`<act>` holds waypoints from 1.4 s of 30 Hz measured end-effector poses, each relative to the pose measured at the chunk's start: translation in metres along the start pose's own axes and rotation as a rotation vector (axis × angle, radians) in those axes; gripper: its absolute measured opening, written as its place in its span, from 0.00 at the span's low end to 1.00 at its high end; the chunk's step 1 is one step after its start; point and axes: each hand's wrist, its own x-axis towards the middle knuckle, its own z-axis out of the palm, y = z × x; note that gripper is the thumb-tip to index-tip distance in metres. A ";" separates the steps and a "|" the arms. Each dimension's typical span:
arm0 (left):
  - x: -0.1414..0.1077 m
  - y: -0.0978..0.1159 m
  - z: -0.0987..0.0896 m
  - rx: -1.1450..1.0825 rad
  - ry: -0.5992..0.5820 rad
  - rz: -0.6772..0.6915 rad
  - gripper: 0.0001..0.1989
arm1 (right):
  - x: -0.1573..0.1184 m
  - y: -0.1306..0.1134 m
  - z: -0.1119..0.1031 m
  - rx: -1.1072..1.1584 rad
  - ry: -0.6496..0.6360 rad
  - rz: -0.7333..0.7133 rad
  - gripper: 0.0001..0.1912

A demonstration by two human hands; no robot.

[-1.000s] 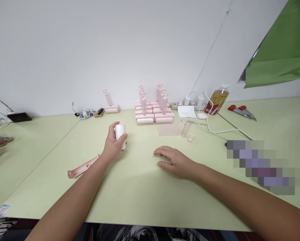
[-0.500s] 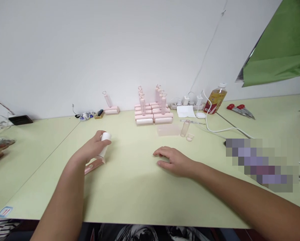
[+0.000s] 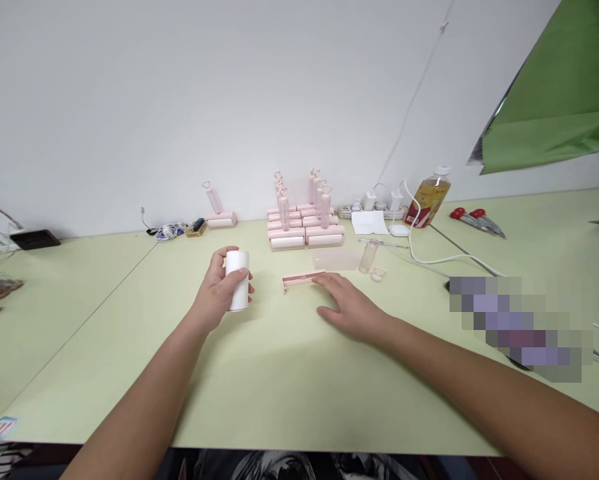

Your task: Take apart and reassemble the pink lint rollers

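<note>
Pink channel-shaped plastic frame [image 3: 302, 279]: had moved from beside the left hand [image 3: 218, 291] to the right hand's [image 3: 354, 308] fingertips.
White cylindrical roll [image 3: 237, 281]: one, gripped in the left hand.
Right hand: thumb stood apart from fingers, tips over the frame's right end; contact unclear.
Pale green tabletop [image 3: 269, 380]: ran between both hands to its straight near edge.
Beyond: one translucent pink tube [image 3: 368, 256], one pale pink cap [image 3: 378, 274] lay right of the frame.

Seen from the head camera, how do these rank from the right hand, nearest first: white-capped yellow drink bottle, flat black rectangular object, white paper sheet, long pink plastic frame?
1. Long pink plastic frame, by the right hand.
2. White paper sheet, beyond the hand.
3. Yellow drink bottle, back right.
4. Flat black object, far left.
</note>
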 end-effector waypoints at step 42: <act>0.010 -0.035 0.027 -0.284 -0.111 -0.396 0.18 | -0.001 -0.003 0.002 0.217 -0.025 -0.018 0.10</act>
